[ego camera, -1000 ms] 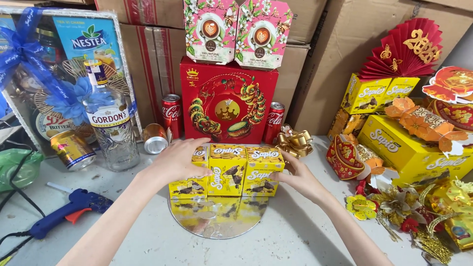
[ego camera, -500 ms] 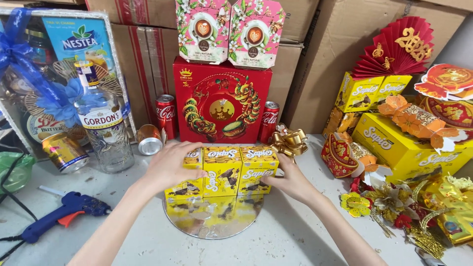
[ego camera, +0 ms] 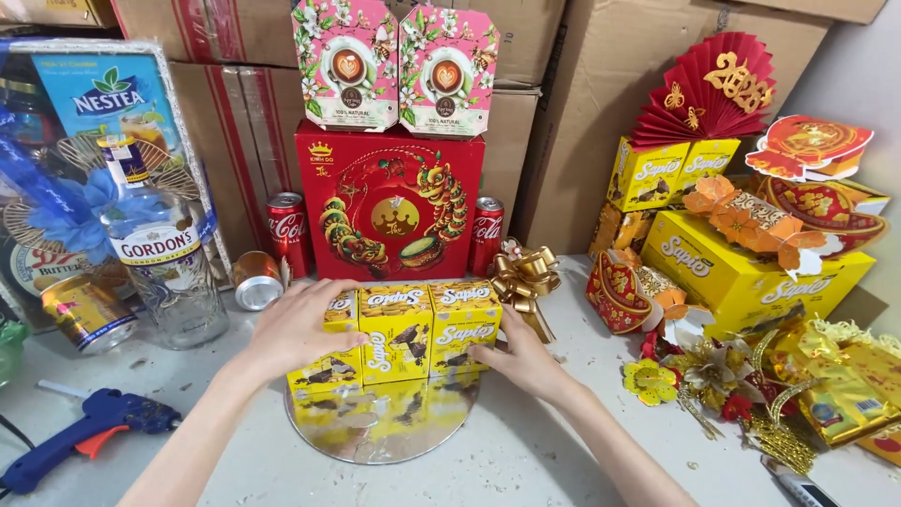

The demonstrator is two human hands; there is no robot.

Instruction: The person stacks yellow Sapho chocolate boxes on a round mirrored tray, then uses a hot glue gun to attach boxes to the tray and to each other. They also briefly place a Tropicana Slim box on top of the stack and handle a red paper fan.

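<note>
Three boxes: small yellow snack boxes (ego camera: 405, 330) stand in a row, touching, on the far half of a round mirror board (ego camera: 380, 424) near the middle of the table (ego camera: 526, 460).
Far left: a blue glue gun (ego camera: 89, 427) lies near the edge; behind it a clear bottle (ego camera: 160, 268) and a gold can (ego camera: 86, 314) tipped on its side.
Left hand: the left hand (ego camera: 298, 329) lies flat against the left end box, fingers spread over its top and side, pressing rather than lifting.
Right hand: the right hand (ego camera: 521, 355) presses the right end box from the side, fingertips on its front corner, not closed round it.
Behind: a big red gift box (ego camera: 389, 202) with two red soda cans (ego camera: 286, 233) flanking it.
Right: a gold bow (ego camera: 526, 274), then larger yellow boxes (ego camera: 741, 272) and red paper ornaments.
Progress: first row looks set and squared; the near half of the board is bare, and bow and ornaments lie unused.
</note>
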